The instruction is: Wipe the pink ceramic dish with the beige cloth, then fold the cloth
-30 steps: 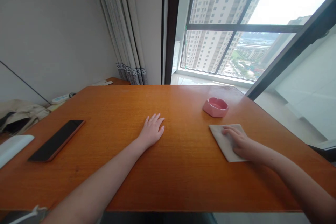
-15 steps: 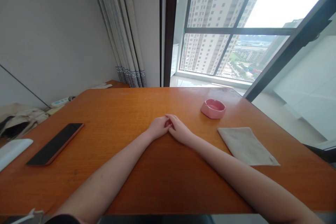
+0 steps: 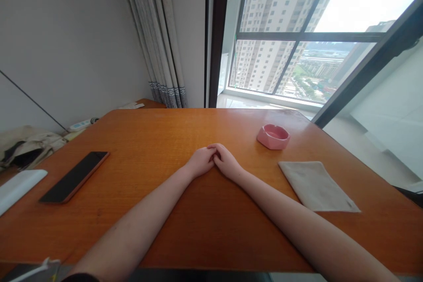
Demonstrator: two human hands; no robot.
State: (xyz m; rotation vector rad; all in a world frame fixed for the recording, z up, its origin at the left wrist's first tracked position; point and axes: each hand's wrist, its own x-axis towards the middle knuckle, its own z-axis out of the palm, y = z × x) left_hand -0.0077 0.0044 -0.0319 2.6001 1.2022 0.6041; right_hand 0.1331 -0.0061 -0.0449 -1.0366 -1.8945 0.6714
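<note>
My left hand (image 3: pixel 200 161) and my right hand (image 3: pixel 228 164) rest together on the wooden table (image 3: pixel 158 134), near its middle. The fingers of both are curled and closed against each other, the right ones lying over the left. No object shows between them, though the palms are hidden. Beyond my right hand stands a pink ashtray (image 3: pixel 273 137) with angled sides. A folded grey cloth (image 3: pixel 319 186) lies flat beside my right forearm. To the left of my left arm is a dark-screened phone (image 3: pixel 75 177), face up.
A white object (image 3: pixel 21 189) is cut off at the left edge. Behind it are a beige cloth bag (image 3: pixel 31 143) and a power strip (image 3: pixel 81 124). A curtain (image 3: pixel 158 35) hangs past the far left corner; a large window (image 3: pixel 271 66) fills the far right.
The view has shifted slightly, so the things on the table appear a little farther right. My hands stay joined; the small gap between them has narrowed.
</note>
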